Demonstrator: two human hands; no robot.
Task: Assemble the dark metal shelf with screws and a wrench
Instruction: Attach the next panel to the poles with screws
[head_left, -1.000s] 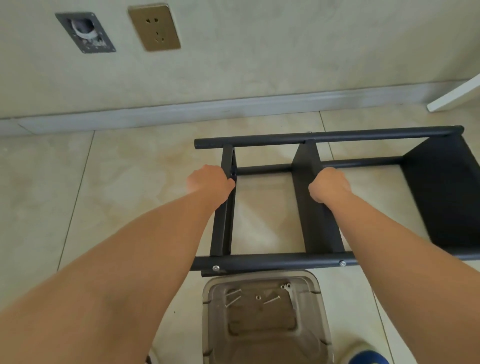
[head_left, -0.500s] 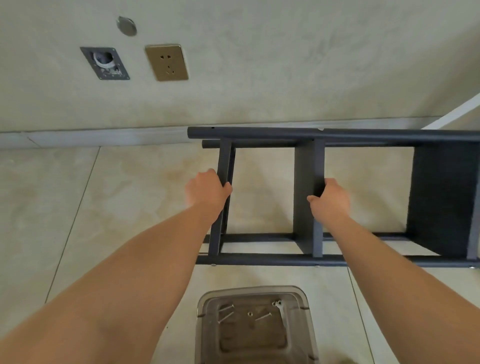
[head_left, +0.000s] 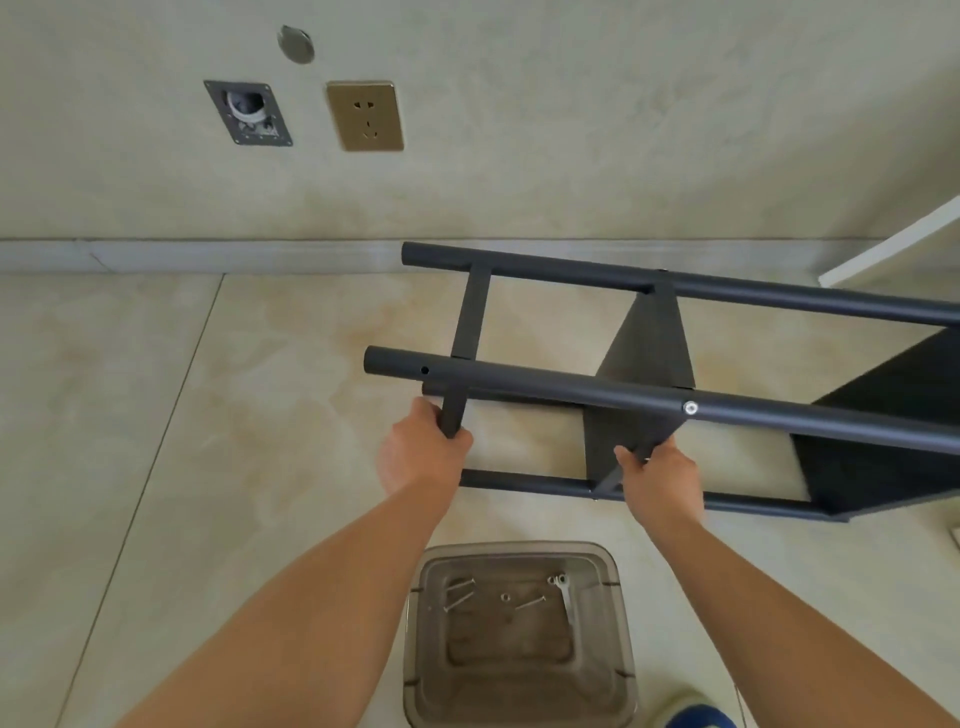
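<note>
The dark metal shelf (head_left: 571, 395) lies on its side over the tiled floor, its round posts running left to right and tilted down to the right. My left hand (head_left: 423, 452) grips the lower end of the flat end bar (head_left: 470, 317) at the frame's left. My right hand (head_left: 657, 473) holds the lower corner of the middle shelf panel (head_left: 647, 353). A silver screw head (head_left: 690, 408) shows on the near post, and an empty hole (head_left: 425, 370) sits close to that post's left end. Loose screws (head_left: 460, 592) and a small wrench (head_left: 565, 597) lie in a clear plastic box (head_left: 618, 649) below my arms.
The wall (head_left: 571, 130) with a brass socket (head_left: 365, 115) and an open wall box (head_left: 248, 111) stands close behind the shelf, above a grey skirting board (head_left: 208, 254). A white board edge (head_left: 893, 244) leans at the right. A blue shoe tip (head_left: 698, 717) shows at the bottom right.
The shelf has rolled toward me, so another post is now on top and near. Both hands have shifted lower on the frame, still holding it.
</note>
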